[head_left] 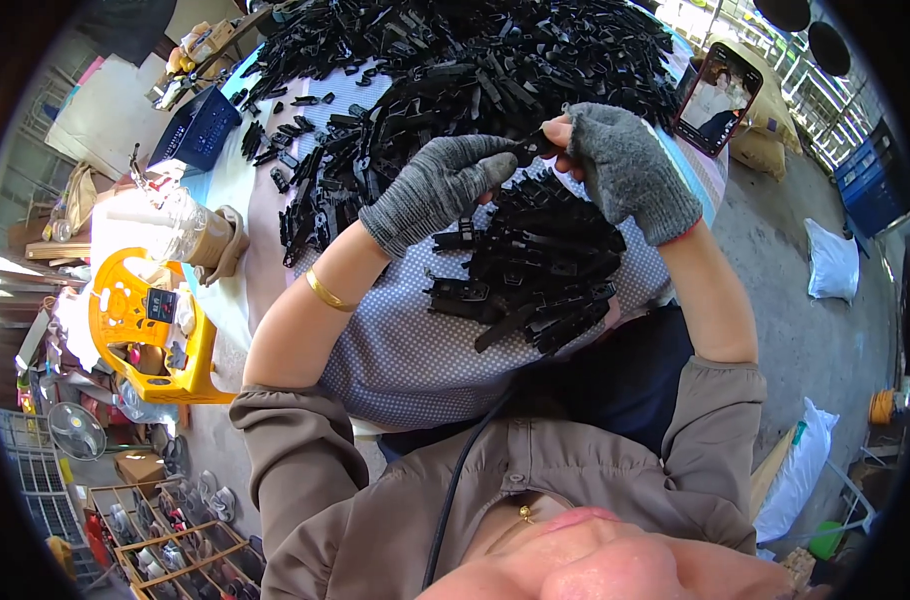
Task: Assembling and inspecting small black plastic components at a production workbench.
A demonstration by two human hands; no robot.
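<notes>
Between my two hands is a small black plastic part [535,148], held above the cloth. My left hand [443,190], in a grey knitted glove, pinches its left side with thumb and fingers. On the other side, my right hand [630,172] grips it with bare fingertips showing from a similar grey glove. Most of the part is hidden by the fingers. Below the hands lies a heap of black plastic parts [540,265], close to my lap. A far larger pile of black parts [445,60] spreads across the patterned cloth [405,350] beyond.
A phone [718,98] with a lit screen stands right of the big pile. A blue plastic basket [197,130] is at the far left, and a yellow plastic chair [197,355] stands nearer. White sacks [832,260] lie on the floor at right. A dark cable [453,490] runs down my front.
</notes>
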